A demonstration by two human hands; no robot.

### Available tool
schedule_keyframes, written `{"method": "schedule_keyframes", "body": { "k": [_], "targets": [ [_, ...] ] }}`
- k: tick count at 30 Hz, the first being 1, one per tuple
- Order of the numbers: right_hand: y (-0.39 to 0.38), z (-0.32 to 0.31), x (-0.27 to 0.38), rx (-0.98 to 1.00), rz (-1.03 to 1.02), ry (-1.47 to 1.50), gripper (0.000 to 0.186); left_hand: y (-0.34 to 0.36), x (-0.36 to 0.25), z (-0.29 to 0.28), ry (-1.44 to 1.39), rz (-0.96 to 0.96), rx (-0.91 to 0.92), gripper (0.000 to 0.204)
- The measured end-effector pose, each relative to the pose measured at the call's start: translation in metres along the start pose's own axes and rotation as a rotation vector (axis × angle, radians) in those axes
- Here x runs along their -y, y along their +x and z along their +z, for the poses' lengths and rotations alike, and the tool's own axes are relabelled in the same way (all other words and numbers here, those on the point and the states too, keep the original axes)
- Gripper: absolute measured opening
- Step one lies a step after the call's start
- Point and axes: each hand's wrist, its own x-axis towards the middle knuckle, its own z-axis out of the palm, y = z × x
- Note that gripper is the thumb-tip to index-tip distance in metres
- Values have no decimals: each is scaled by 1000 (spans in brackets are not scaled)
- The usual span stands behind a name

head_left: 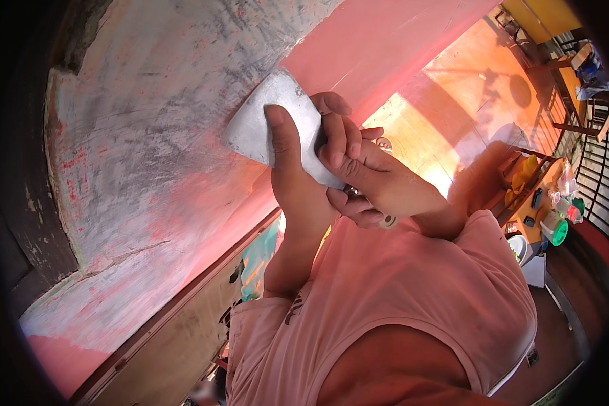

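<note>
My left hand (296,172) grips a flat grey metal putty spreader (287,108), with its thumb pressed along the near face. Fingers curl round the spreader's right edge. My right hand (386,186) is closed at that side and the lower corner, its fingertips bent inward. Small pale rounded bits show beside the right fingers, too little to name. The spreader is tilted in front of the wall (149,128), which has smeared grey-white filler over pink paint. Whether the spreader touches the wall I cannot tell.
A dark, worn wooden frame (37,223) borders the wall at left, and a brown ledge (176,298) runs below it. At right stands a wooden table (531,216) with a green-lidded jar (555,229) and other small containers. Sunlight falls on the orange floor (446,95).
</note>
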Motion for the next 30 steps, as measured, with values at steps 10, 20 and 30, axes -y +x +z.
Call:
{"method": "schedule_keyframes", "body": {
  "k": [10,20,30],
  "targets": [
    [-7,-16,14,1,-53,-116,43,6,18,4,-67,120,78,63],
    [-8,-29,-2,-302,-196,-125,34,24,30,6,-59,99,244,66],
    [2,-7,-30,-135,-280,-236,26,-45,45,-110,349,94,4,51]
  ]
}}
